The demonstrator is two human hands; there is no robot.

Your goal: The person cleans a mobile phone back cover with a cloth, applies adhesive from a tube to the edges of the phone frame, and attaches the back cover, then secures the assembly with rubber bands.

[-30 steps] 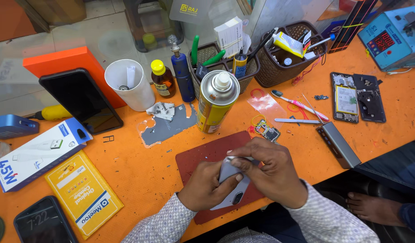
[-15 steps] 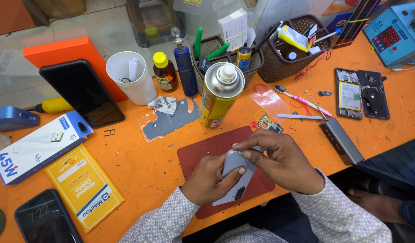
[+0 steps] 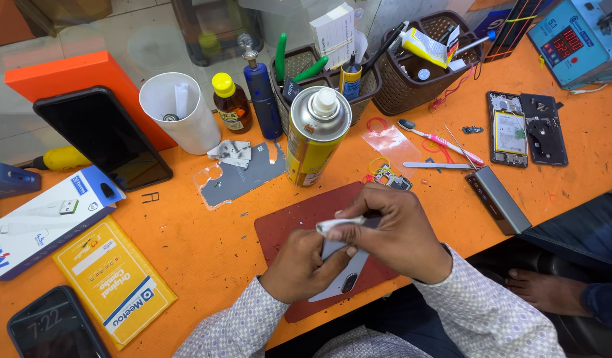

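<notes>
The spray can (image 3: 314,136) stands just beyond the mat (image 3: 289,222), blocking a straight reach to the baskets (image 3: 332,83). Bare orange table (image 3: 206,235) lies open left of the mat.

Glossy grey phone back (image 3: 345,278), matt dark-red rubbery mat (image 3: 299,222), shiny metal spray can (image 3: 314,139), smooth orange tabletop (image 3: 206,245).

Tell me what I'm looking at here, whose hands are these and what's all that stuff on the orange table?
The camera sits on a person's head and looks down, so you see their own two hands. The left hand holds a grey phone over a dark red mat. The right hand pinches a small white wipe against it. On the orange table stand a yellow spray can, a white cup, small bottles and baskets of tools. An opened phone lies on the right, a yellow packet on the left.
</notes>
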